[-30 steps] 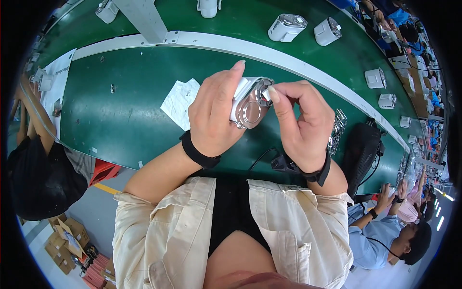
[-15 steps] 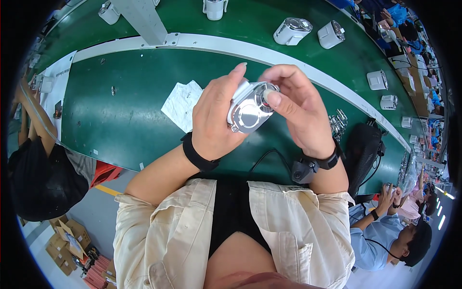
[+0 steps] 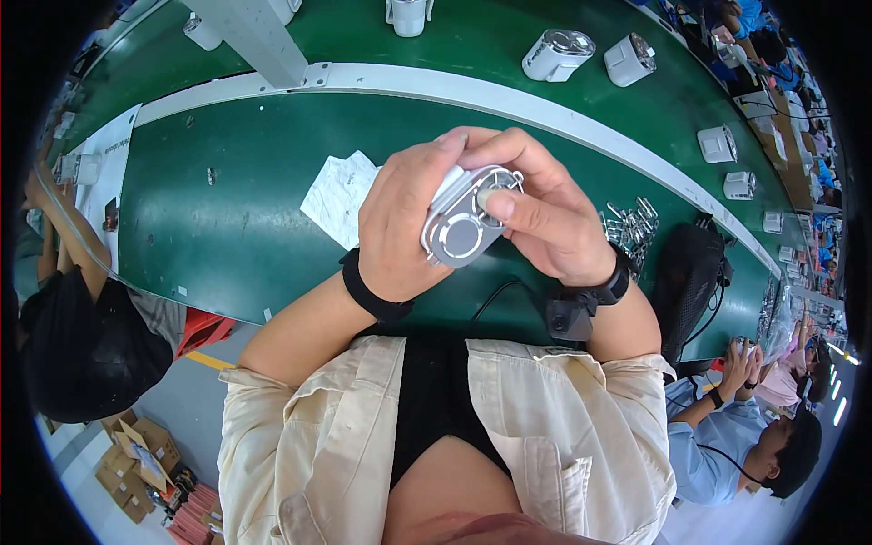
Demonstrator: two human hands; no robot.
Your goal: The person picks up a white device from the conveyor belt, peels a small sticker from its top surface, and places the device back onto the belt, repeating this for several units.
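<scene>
Above the green table (image 3: 227, 236) I hold a white device (image 3: 461, 234) with a grey, shiny oval end face bearing ring shapes and small wire latches at its edge. My left hand (image 3: 398, 222) is closed around its left side. My right hand (image 3: 556, 227) has its thumb pressed on the upper ring of the end face, with the fingers curled round the far side. The thumb partly covers that ring. Beneath my left hand lies a crumpled white sheet (image 3: 338, 198). Right of my right hand is a pile of shiny metal clips (image 3: 631, 225).
A white rail (image 3: 409, 80) crosses behind my hands, joined by a post (image 3: 250, 36). Beyond it stand several similar white devices (image 3: 556, 56). A black bag (image 3: 683, 286) lies at the right. Other people sit on both sides.
The device has turned slightly and dropped a little, its end face now less glaring. My right hand has come lower and left, its fingers closing in round the device's far side.
</scene>
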